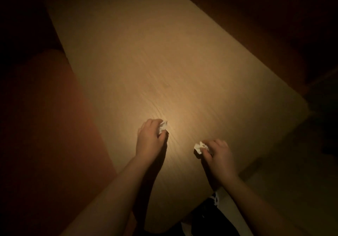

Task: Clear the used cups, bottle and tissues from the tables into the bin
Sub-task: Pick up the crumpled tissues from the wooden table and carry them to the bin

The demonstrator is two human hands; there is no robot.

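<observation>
1. Tissues: two crumpled white paper wads, one per hand, both over the near part of the light wood-grain rectangular tabletop [164, 62].
2. Left hand [150, 137]: fingers curled round the left crumpled white tissue wad [163, 126]; the wad sticks out at the fingertips on the far right side of the hand. Hand sits low at the table surface; cannot tell whether the wad touches the wood.
3. Right hand [218, 155]: thumb and fingers pinched on the right crumpled white tissue wad [200, 147], which pokes out to the hand's left. Dark shadow directly under it on the wood; contact with the table not clear.
4. Hands are near each other but apart, left one a bit farther from the body than the right. Bare forearms come in from the bottom edge.
5. Scene is dim, brightest patch on the wood just beyond the left hand.
6. Dull orange-red upholstered seat [54, 126] runs along the table's left side.
7. Dark clothing with a small white patch [215, 198] shows at the near table edge, between the forearms.
</observation>
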